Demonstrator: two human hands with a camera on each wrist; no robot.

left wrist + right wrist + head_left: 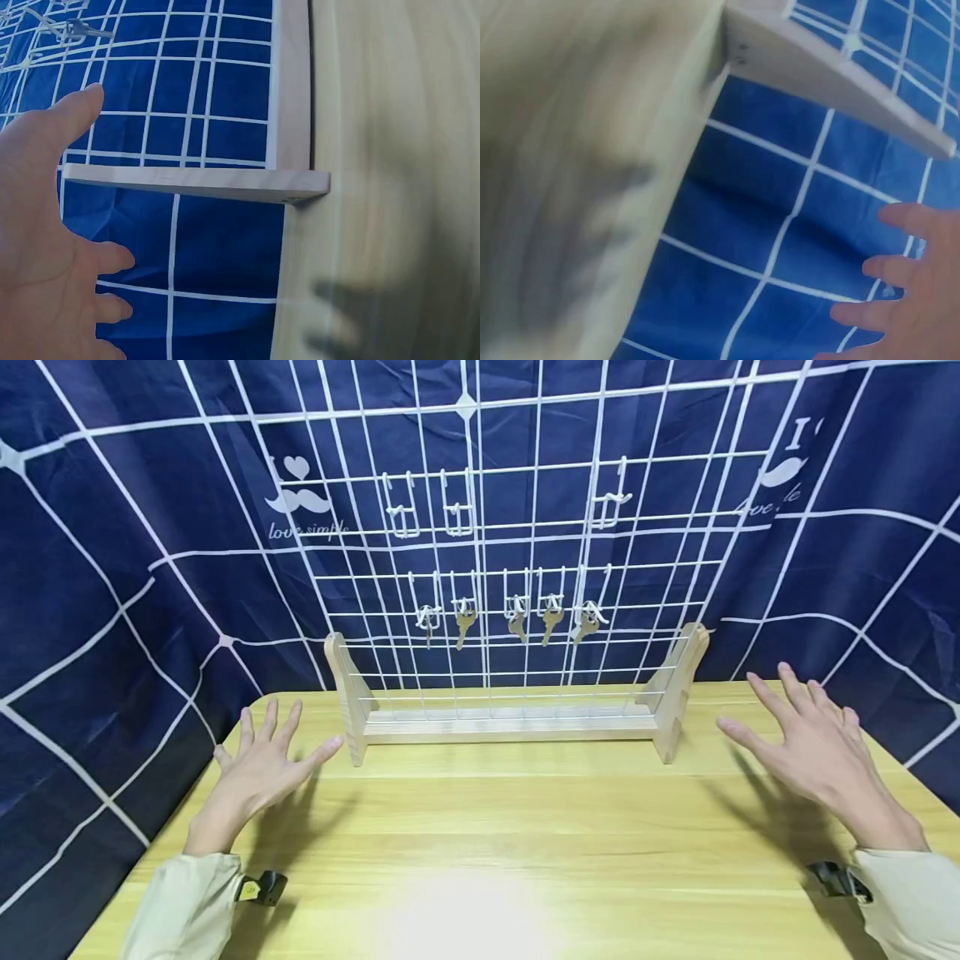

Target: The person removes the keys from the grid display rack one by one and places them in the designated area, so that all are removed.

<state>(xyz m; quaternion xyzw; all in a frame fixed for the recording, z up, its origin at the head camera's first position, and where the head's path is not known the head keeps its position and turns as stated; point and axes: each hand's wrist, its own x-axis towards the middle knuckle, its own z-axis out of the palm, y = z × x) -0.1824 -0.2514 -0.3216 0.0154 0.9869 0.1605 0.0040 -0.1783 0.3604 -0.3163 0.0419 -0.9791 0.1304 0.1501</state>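
Note:
A white wire grid rack [487,675] stands upright at the back of the table on a pale wooden base [510,725]. Several keys hang in a row from its lower hooks, among them a brass key [465,625] and a key at the right end [588,624]. My left hand [258,777] hovers with spread fingers beside the rack's left wooden support [347,702]. On the other side, my right hand [813,743] is held out in the same way, apart from the right support [682,693]. Both hands are bare and hold nothing.
Higher on the grid hang three white hooks without keys, one of them at the right [609,506]. Dark blue cloth [90,693] with white lines surrounds the table's back and sides. The wooden tabletop [510,810] stretches in front of the rack.

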